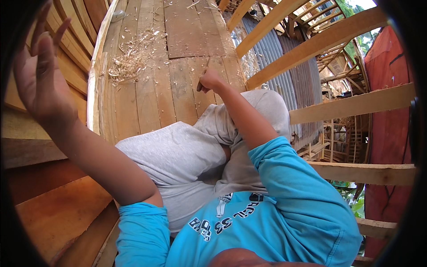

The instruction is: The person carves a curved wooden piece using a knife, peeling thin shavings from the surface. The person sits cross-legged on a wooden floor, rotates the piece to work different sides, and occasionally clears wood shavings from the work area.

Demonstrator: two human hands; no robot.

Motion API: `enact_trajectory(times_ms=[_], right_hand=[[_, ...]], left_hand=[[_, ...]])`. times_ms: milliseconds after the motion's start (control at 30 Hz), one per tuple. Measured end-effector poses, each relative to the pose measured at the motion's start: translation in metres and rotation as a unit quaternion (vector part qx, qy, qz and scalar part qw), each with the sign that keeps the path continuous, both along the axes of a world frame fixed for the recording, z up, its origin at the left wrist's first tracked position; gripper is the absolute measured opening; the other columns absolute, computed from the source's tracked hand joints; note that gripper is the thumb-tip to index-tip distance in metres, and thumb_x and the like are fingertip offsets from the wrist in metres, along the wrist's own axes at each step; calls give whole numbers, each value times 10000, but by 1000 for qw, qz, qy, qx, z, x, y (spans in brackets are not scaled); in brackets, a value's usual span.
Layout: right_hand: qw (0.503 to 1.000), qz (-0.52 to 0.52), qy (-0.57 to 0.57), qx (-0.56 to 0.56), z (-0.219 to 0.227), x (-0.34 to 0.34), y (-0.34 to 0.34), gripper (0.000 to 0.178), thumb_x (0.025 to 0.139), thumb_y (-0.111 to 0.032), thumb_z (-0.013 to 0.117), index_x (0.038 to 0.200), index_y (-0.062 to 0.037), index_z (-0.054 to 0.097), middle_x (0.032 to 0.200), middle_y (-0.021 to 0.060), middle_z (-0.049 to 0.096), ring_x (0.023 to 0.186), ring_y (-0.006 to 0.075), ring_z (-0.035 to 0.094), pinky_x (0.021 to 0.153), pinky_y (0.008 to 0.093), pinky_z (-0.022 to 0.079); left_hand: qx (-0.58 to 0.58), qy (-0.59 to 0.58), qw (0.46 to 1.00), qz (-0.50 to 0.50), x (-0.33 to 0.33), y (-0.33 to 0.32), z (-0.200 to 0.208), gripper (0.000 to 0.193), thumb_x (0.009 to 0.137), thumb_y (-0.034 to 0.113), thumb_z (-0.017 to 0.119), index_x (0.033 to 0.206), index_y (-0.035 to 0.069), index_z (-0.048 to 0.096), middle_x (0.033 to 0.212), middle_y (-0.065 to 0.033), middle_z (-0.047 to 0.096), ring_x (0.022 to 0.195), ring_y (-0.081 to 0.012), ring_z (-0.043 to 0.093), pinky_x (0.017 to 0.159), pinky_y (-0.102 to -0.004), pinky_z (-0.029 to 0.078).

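My left hand (46, 84) is raised at the far left, in front of the slatted wooden wall (71, 38). Its fingers are apart and no object shows in it. Over the plank floor (126, 109), just beyond my bent knee, my right hand (210, 81) is closed with its fingers curled. A thin dark line shows just above that hand; whether it is something held or a mark on the boards I cannot make out. Curled wood shavings (129, 62) lie heaped on the boards to the left of my right hand.
On the right, wooden rails (351, 104) form an open railing, with corrugated metal sheets (289, 58) beyond it. A red panel (387, 133) stands at the far right. A small clear object (118, 16) lies at the floor's far left edge. My legs (173, 151) are folded on the planks.
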State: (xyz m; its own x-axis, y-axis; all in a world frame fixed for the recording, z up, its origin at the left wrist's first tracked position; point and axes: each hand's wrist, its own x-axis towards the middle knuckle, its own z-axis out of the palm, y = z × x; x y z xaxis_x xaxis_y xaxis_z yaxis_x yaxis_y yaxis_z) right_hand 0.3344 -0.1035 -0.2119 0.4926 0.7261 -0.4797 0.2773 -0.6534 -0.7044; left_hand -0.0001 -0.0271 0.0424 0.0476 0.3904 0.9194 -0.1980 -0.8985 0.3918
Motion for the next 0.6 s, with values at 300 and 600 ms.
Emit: enact_trajectory(times_ms=[300,600], right_hand=[[992,-66,-50,-94,-57,35,-24,294,814,-51,615,1094,27,654,809,200,707,589,250,700,524,299,566],[949,-288,-89,-94,-58,2,-35,324,813,-27,610,1113,94,589,772,199,707,555,223,694,502,297,548]], left_hand=[[-320,276,906,3,13,48,-92,499,936,206,610,1395,86,455,1423,-125,471,1278,-276,507,1026,-383,442],[-444,537,717,0,11,62,-142,574,936,301,617,1443,128,413,1383,-115,527,1204,-260,567,1010,-371,429]])
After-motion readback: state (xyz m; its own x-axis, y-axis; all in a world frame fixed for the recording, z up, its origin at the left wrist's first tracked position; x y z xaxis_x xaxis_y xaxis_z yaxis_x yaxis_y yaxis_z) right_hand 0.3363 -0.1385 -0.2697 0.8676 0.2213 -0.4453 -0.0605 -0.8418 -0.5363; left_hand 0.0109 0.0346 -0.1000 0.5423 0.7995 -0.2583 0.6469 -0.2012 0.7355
